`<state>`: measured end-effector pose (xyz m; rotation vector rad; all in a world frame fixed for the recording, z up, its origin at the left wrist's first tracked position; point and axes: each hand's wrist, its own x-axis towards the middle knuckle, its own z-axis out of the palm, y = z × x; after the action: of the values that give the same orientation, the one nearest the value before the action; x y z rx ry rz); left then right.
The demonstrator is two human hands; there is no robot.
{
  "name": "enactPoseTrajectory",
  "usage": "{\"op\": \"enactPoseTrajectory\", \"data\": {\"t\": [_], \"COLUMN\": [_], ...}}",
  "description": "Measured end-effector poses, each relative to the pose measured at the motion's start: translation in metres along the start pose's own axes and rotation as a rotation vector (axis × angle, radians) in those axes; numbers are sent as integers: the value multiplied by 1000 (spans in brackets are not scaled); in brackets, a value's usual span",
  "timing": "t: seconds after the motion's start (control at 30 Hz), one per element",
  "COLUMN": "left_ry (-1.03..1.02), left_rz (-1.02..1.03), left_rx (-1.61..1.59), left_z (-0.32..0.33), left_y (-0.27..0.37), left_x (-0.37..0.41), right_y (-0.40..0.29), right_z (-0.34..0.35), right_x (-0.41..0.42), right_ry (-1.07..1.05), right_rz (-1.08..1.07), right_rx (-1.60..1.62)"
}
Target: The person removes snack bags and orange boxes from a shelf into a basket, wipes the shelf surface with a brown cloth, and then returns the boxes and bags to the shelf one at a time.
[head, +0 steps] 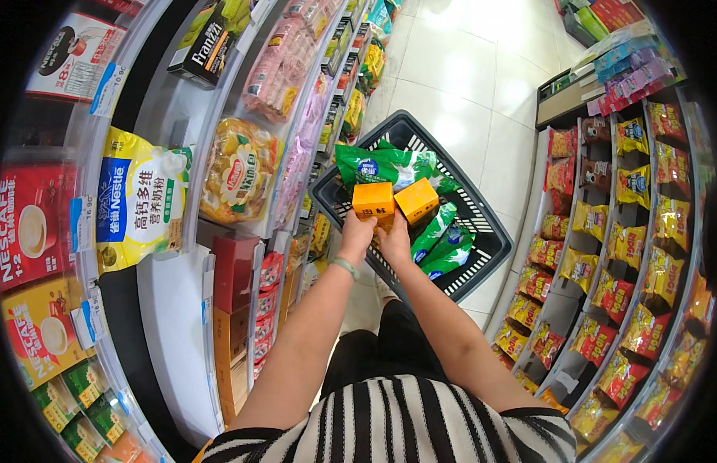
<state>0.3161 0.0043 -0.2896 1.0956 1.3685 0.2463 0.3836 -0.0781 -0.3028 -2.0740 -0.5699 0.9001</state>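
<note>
Both my hands are over a dark grey plastic shopping basket (490, 253). My left hand (357, 232), with a pale green bangle at the wrist, grips an orange cardboard box (374, 195) by its left side. My right hand (395, 238) holds the same box from its lower right, its fingers reaching between it and a second orange box (417, 201). That second box lies tilted against the right fingertips. Behind the boxes a large green pouch (387, 165) rests in the basket. Smaller green pouches (451, 254) lie to the right. My palms hide the boxes' lower parts.
Left shelves hold a yellow Nestlé milk powder bag (144, 199) overhanging its edge, packaged bread (241, 171), Nescafé boxes (37, 223) and a dark red box (235, 272). Right shelves (572, 289) carry rows of snack bags (623, 243). Pale floor tiles (445, 110) run between them.
</note>
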Motion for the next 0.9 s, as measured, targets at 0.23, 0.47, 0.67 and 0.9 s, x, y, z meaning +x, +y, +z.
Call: {"op": "enactPoseTrajectory", "data": {"t": [0.23,0.47,0.67,0.9], "left_ry": [90,141,109,253], "left_rz": [191,433,572,737], "left_rx": [-32,-13,-244,-333], "left_z": [-10,-18,-38,-95], "left_y": [-15,15,42,35], "left_x": [-9,-82,-163,-254], "right_y": [-28,-65,-105,-150], "right_z": [-11,-41,-70,-63], "right_x": [-29,-72,-113,-192], "right_ry": [125,331,383,241], "right_rz": [-157,-351,-636,-947], "right_rx": [-44,-47,-8,146]}}
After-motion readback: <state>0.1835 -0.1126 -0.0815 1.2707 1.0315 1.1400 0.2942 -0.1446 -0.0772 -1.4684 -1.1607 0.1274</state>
